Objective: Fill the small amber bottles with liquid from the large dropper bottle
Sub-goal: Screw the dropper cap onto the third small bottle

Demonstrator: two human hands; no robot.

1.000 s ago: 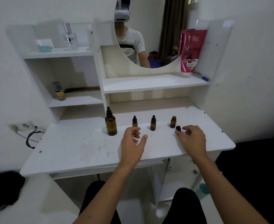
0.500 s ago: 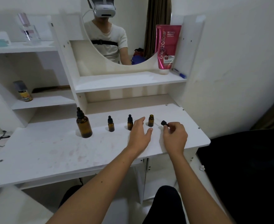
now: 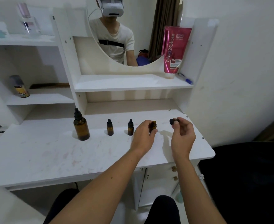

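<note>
On the white desk [image 3: 52,152] stands a large amber dropper bottle [image 3: 81,126] with a black dropper cap, at the left of a row. Two small amber bottles [image 3: 110,127] [image 3: 130,127] with black caps stand to its right. My left hand [image 3: 143,135] grips the third small amber bottle [image 3: 153,125], which is uncapped and upright on the desk. My right hand [image 3: 182,135] pinches its black dropper cap [image 3: 173,121], held just above the desk to the right of that bottle.
A pink tube [image 3: 175,49] and a blue pen [image 3: 185,79] sit on the shelf under the round mirror [image 3: 133,29]. A small spray can [image 3: 20,87] stands on the left shelf. The desk's right edge and the wall are close to my right hand.
My left hand has reached forward and taken hold of the uncapped small bottle. My right hand has lifted the black cap off the desk. The camera has turned right.
</note>
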